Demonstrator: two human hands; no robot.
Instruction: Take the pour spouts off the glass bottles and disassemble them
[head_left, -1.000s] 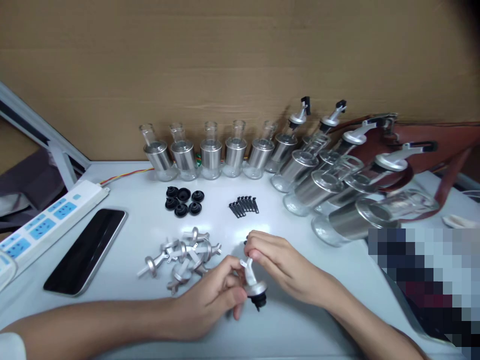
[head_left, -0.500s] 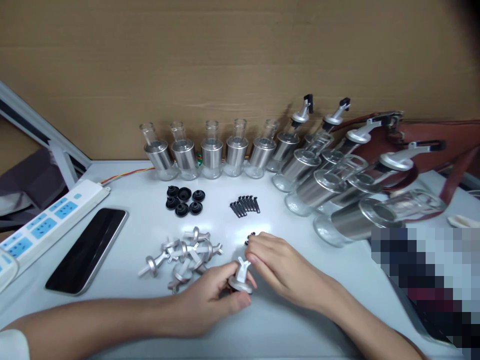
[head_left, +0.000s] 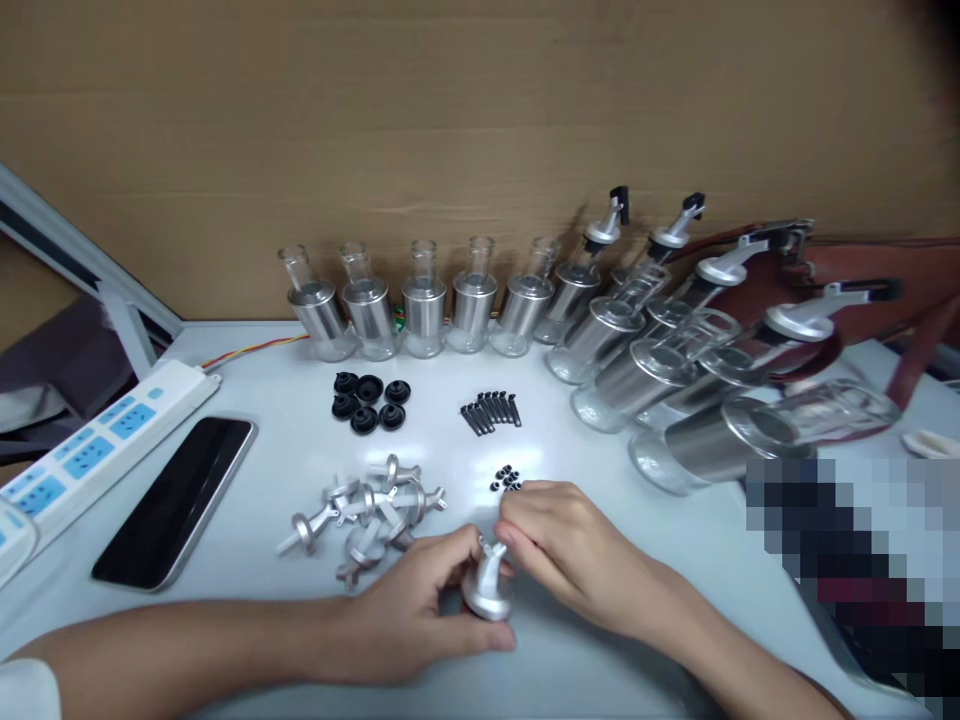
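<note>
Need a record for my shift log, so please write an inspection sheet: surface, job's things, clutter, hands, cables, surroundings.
Surface: pale grey, smooth tabletop, with glare.
Job's things: silver, round-collared spout in hand; heap of loose silver spouts; round black stoppers; slim black levers; tiny black pieces; steel-sleeved clear glass bottles, four with spouts fitted.
Clutter: black-screened rectangular phone; reddish-brown bag.
Hands: left hand grips the spout; right hand at its forked tip, anything inside hidden.
Cables: thin red-and-yellow wires beyond the long white power strip.
Surroundings: brown cardboard panel behind; pixelated patch at right unreadable.
</note>
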